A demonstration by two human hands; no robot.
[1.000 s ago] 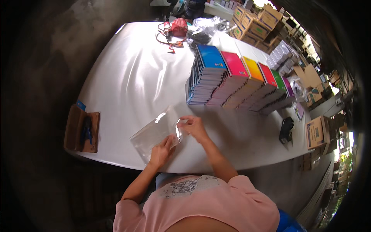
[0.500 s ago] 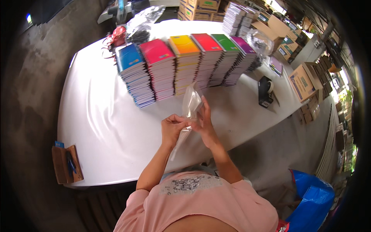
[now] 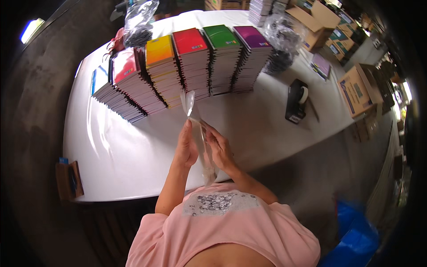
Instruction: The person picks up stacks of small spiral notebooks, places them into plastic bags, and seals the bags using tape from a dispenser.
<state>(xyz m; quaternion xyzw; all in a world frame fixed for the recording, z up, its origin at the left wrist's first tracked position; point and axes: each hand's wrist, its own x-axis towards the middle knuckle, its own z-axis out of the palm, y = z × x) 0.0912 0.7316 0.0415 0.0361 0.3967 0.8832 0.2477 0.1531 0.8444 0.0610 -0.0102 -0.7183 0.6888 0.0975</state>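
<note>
A clear plastic bag [image 3: 206,161] stands upright between my two hands, its glossy upper end near the notebook stacks and its lower end close to my shirt. My left hand [image 3: 186,144] grips its left side, thumb pointing up along the edge. On the other side my right hand [image 3: 220,149] holds it with fairly straight fingers. Beyond them, spiral notebooks rise in tall stacks side by side: blue [image 3: 101,79], pink-red [image 3: 126,66], yellow [image 3: 159,50], red [image 3: 190,41], green [image 3: 222,36] and purple [image 3: 252,37]. Neither hand touches the stacks.
A black tape dispenser [image 3: 295,101] sits on the white table [image 3: 120,169] to the right, beside a thin stick-like item. Plastic-wrapped dark coils [image 3: 281,49], a purple notebook [image 3: 320,65] and cardboard boxes [image 3: 356,91] lie beyond. At the left edge is a brown holder [image 3: 66,180].
My view has shifted, so the stacks appear farther left. My hands have gone from pinching the bag together to holding it from opposite sides, slightly apart and closer to me.
</note>
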